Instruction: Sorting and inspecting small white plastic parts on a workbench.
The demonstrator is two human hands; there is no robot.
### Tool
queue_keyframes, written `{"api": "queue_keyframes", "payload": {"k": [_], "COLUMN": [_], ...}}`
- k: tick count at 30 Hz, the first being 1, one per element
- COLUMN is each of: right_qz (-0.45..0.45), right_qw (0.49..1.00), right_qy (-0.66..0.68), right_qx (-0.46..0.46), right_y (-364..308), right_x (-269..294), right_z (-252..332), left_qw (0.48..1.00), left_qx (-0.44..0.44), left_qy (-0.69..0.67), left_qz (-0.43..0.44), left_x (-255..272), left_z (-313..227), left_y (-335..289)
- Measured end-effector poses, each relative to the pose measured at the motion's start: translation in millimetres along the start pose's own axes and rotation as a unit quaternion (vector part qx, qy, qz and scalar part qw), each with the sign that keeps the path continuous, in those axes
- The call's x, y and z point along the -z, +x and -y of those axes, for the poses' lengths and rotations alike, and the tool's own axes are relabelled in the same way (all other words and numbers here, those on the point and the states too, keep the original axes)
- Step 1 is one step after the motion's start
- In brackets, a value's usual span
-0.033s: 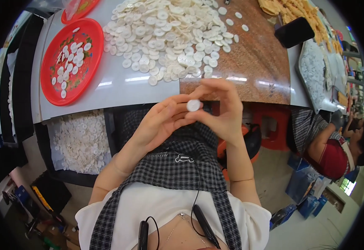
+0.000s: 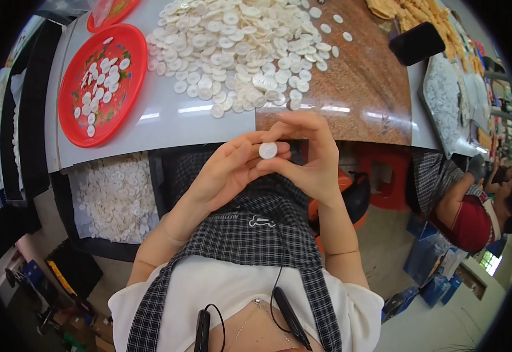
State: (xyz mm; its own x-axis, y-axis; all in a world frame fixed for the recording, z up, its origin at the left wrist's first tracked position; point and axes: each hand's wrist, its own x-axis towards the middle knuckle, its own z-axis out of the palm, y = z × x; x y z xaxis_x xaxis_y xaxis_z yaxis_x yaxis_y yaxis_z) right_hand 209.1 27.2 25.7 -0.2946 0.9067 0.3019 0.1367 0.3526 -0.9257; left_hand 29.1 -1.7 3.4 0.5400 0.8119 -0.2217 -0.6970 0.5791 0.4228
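At the table's front edge, a round white button (image 2: 268, 151) sits between the fingertips of both my hands, its flat face turned up. My left hand (image 2: 228, 169) is closed around the button from the left, its fingers reaching behind it. From the right, my right hand (image 2: 313, 154) curves in, thumb just below the button and index finger arched above it. Which fingertips bear its weight I cannot tell. Just beyond my hands lies a big heap of similar white buttons (image 2: 232, 50) on the table.
On the left stands a red plate (image 2: 136, 88) with several buttons. Under the table edge is an open drawer of buttons (image 2: 115, 199). A black phone (image 2: 417, 44) lies at right, near a tray of pale pieces (image 2: 443, 97). Another person (image 2: 467, 205) sits farther right.
The button has shifted slightly left between my fingers, and more of its round face shows. My hands stay nearly in place.
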Motion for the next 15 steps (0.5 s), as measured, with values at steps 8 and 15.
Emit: {"api": "queue_keyframes", "payload": {"k": [8, 15], "right_qz": [0.022, -0.114], "right_qw": [1.0, 0.941], "right_qy": [0.016, -0.316], "right_qx": [0.014, 0.028], "right_y": [8, 17], "right_x": [3, 12], "right_z": [-13, -44], "left_qw": [0.999, 0.999], "left_qx": [0.004, 0.0], "left_qy": [-0.028, -0.04], "left_qz": [0.018, 0.019], "left_x": [14, 20], "left_z": [2, 2], "left_y": [-5, -5]}}
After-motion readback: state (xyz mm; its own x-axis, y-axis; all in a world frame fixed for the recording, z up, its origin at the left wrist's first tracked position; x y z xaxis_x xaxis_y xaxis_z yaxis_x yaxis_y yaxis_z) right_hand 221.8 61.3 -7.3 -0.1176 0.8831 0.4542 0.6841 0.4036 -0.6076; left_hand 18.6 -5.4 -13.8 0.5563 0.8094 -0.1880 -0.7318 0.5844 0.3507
